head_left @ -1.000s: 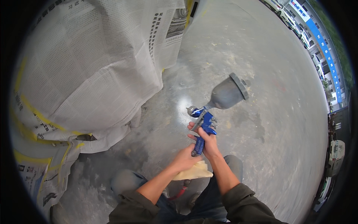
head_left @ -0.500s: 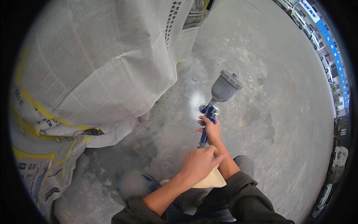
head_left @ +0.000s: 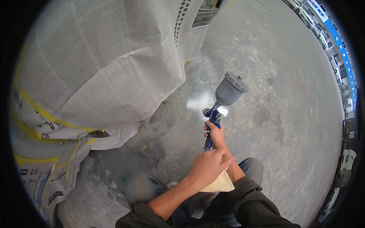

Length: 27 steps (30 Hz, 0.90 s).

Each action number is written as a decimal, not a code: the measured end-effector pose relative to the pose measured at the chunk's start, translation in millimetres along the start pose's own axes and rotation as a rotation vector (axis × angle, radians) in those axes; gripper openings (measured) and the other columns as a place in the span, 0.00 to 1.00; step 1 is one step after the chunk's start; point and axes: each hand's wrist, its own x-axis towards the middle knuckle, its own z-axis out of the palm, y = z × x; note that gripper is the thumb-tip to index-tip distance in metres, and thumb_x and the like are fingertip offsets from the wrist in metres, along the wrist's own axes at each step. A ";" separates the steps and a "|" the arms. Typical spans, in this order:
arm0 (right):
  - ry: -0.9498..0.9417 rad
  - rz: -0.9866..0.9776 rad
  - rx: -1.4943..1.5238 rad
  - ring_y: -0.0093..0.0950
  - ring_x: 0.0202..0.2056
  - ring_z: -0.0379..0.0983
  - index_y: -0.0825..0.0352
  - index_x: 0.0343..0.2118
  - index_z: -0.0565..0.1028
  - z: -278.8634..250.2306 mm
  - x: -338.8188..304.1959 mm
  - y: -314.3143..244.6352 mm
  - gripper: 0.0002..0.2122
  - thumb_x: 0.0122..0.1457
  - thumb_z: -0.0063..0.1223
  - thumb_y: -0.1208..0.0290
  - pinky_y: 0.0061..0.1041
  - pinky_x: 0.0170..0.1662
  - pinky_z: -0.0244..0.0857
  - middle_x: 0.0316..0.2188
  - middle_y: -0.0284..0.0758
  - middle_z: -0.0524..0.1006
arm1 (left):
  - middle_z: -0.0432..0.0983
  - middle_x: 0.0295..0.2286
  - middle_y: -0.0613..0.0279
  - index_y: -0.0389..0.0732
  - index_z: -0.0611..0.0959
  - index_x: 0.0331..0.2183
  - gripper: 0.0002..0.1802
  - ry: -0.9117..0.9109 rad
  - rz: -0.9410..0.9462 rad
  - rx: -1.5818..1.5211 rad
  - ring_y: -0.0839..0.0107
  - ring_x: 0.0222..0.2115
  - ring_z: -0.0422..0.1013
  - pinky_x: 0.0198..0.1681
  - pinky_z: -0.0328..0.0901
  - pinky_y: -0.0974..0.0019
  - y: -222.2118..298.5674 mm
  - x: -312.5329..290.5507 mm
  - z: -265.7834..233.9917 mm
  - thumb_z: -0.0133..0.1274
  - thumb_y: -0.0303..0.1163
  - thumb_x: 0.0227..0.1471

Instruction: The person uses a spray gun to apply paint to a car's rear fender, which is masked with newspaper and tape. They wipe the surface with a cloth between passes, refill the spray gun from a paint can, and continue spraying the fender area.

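My right hand (head_left: 215, 133) is wrapped round the blue handle of a spray gun (head_left: 212, 117), with its fingers at the trigger side. The gun's grey paint cup (head_left: 229, 90) sits on top, lidded and tilted to the right. My left hand (head_left: 207, 165) is closed just below the handle's lower end, close to my right wrist. A cream cloth (head_left: 219, 182) hangs from under the left hand; the fingers that grip it are partly hidden. Left of the gun, a whitish, hazy patch (head_left: 199, 102) shows over the floor.
To the left stands a large rounded form covered in newspaper (head_left: 106, 72), edged with yellow masking tape (head_left: 42, 110). Stained grey concrete floor (head_left: 262, 133) spreads to the right. Parked cars (head_left: 344, 167) and a blue sign band (head_left: 340, 45) line the far right rim.
My right fingers have curled more tightly round the gun's handle. The whitish patch beside the gun has spread to the left. The newspaper-covered form sits slightly farther right in view.
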 end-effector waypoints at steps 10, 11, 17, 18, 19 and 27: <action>-0.036 -0.071 0.310 0.25 0.37 0.76 0.66 0.42 0.77 -43.3 -52.0 -46.3 0.09 0.59 0.55 0.71 0.30 0.29 0.76 0.38 0.34 0.79 | 0.75 0.18 0.67 0.34 0.84 0.28 0.14 -0.082 -0.091 -0.224 0.84 0.21 0.64 0.24 0.61 0.72 2.9 17.9 -3.1 0.59 0.38 0.54; -0.102 -0.155 0.352 0.26 0.40 0.76 0.67 0.45 0.76 -56.7 -56.1 -57.1 0.12 0.59 0.56 0.70 0.31 0.30 0.77 0.40 0.35 0.78 | 0.74 0.16 0.63 0.33 0.84 0.26 0.15 0.000 -0.053 -0.260 0.82 0.19 0.64 0.23 0.61 0.70 1.1 18.6 -2.2 0.59 0.37 0.54; -0.239 -0.473 0.376 0.27 0.50 0.72 0.64 0.55 0.68 -119.3 -167.3 -193.8 0.20 0.64 0.51 0.61 0.28 0.31 0.76 0.49 0.34 0.75 | 0.80 0.23 0.61 0.31 0.85 0.28 0.06 0.121 0.214 -0.347 0.79 0.23 0.72 0.28 0.66 0.73 19.7 2.9 -26.8 0.56 0.23 0.51; -0.212 -0.479 0.385 0.27 0.51 0.72 0.64 0.55 0.68 -116.5 -190.6 -203.1 0.20 0.64 0.52 0.61 0.28 0.31 0.76 0.49 0.34 0.75 | 0.80 0.25 0.62 0.31 0.85 0.27 0.06 0.120 0.259 -0.349 0.81 0.23 0.70 0.28 0.65 0.74 29.2 -10.9 -31.7 0.55 0.23 0.52; -0.209 -0.507 0.383 0.27 0.51 0.72 0.64 0.55 0.68 -110.2 -215.9 -216.4 0.20 0.64 0.52 0.61 0.28 0.31 0.76 0.49 0.34 0.75 | 0.81 0.29 0.61 0.31 0.84 0.34 0.07 0.040 0.289 -0.355 0.80 0.23 0.71 0.29 0.65 0.75 41.8 -26.6 -36.3 0.56 0.20 0.50; -0.265 -0.517 0.289 0.19 0.36 0.74 0.65 0.47 0.74 -105.2 -262.7 -256.0 0.18 0.59 0.60 0.61 0.19 0.31 0.73 0.39 0.32 0.78 | 0.80 0.34 0.56 0.32 0.81 0.40 0.15 -0.065 0.158 -0.799 0.75 0.27 0.74 0.27 0.67 0.71 151.9 -54.0 44.2 0.56 0.16 0.46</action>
